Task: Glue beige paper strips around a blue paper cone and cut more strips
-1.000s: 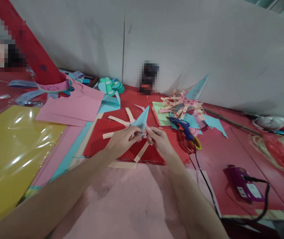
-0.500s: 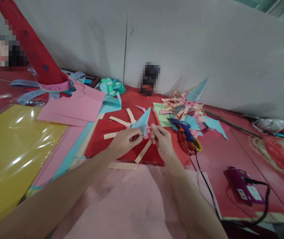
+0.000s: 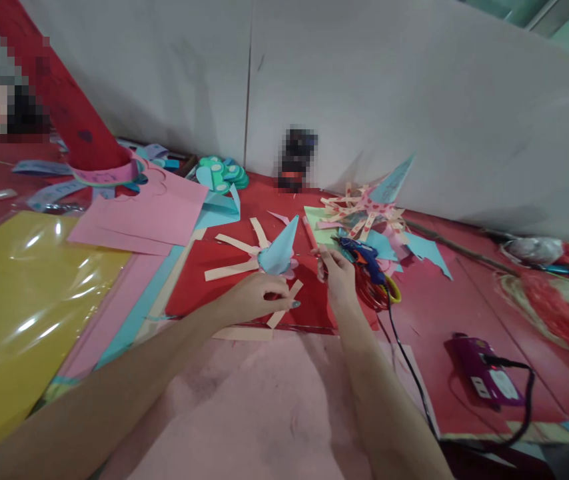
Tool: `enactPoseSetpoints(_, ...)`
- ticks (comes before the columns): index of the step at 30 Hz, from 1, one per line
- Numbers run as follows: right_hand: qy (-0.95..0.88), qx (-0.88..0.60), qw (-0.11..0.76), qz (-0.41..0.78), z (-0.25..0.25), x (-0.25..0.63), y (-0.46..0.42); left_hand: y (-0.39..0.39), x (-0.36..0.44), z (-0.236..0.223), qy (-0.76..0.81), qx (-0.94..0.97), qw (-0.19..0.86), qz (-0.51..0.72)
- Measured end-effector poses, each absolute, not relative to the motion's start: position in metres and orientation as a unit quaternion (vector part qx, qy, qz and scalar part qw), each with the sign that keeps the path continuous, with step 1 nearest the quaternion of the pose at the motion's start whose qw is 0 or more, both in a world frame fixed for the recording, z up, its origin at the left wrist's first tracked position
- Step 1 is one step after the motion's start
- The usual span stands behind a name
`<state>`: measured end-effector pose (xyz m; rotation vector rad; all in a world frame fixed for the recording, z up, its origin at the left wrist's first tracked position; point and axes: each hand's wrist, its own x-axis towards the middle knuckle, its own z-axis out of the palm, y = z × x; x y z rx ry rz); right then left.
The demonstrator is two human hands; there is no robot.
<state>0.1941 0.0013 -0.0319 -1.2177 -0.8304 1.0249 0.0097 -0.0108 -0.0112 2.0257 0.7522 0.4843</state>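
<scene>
A light blue paper cone (image 3: pixel 279 250) stands on a pink scalloped base, with several cream paper strips (image 3: pixel 232 271) fanning out to its left and back. It rests on red sheets (image 3: pixel 189 287). In front of the cone my left hand (image 3: pixel 254 298) is closed, its fingertips pinched over a loose cream paper strip (image 3: pixel 296 289) that lies slanted on the red. To the right of the cone, my right hand (image 3: pixel 339 272) is closed with its fingertips together; whatever is between them is too small to make out. Just beyond it lies a blue glue gun (image 3: pixel 367 258).
A finished-looking cone with heart-dotted strips (image 3: pixel 389 187) stands back right. The glue gun's cord runs to a purple power box (image 3: pixel 487 373). Pink sheets (image 3: pixel 149 207) and a yellow plastic-wrapped pack (image 3: pixel 29 300) lie left, below a tall red tube (image 3: pixel 74 113). Green cutouts (image 3: pixel 222 175) sit behind.
My left hand has left the cone and come down toward me to the loose strip. My right hand has drawn away to the right, leaving the cone uncovered.
</scene>
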Motion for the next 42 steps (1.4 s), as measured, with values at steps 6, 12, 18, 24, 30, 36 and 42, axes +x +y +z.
enactPoseSetpoints(6, -0.401, -0.563, 0.590, 0.418, -0.035, 0.196, 0.001, -0.007, 0.012, -0.018, 0.389, 0.869, 0.270, 0.143)
enactPoseSetpoints(12, -0.427, -0.574, 0.570, 0.403, -0.033, 0.194, 0.000, -0.012, 0.015, -0.025, 0.399, 0.894, 0.181, 0.090)
enactPoseSetpoints(18, -0.437, -0.575, 0.564, 0.399, -0.032, 0.194, 0.000, -0.014, 0.015, -0.029, 0.362, 0.920, 0.133, 0.072)
enactPoseSetpoints(24, -0.438, -0.581, 0.560, 0.395, -0.032, 0.193, 0.000, -0.011, 0.015, -0.020, 0.355, 0.921, 0.149, 0.058)
enactPoseSetpoints(30, -0.437, -0.585, 0.557, 0.396, -0.031, 0.191, 0.000, -0.009, 0.017, -0.020, 0.355, 0.914, 0.181, 0.075)
enactPoseSetpoints(36, -0.442, -0.586, 0.551, 0.397, -0.031, 0.191, 0.000, -0.008, 0.019, -0.026, 0.363, 0.906, 0.196, 0.091)
enactPoseSetpoints(42, -0.412, -0.591, 0.551, 0.421, -0.030, 0.191, 0.000, -0.009, 0.017, -0.024, 0.365, 0.886, 0.183, 0.222)
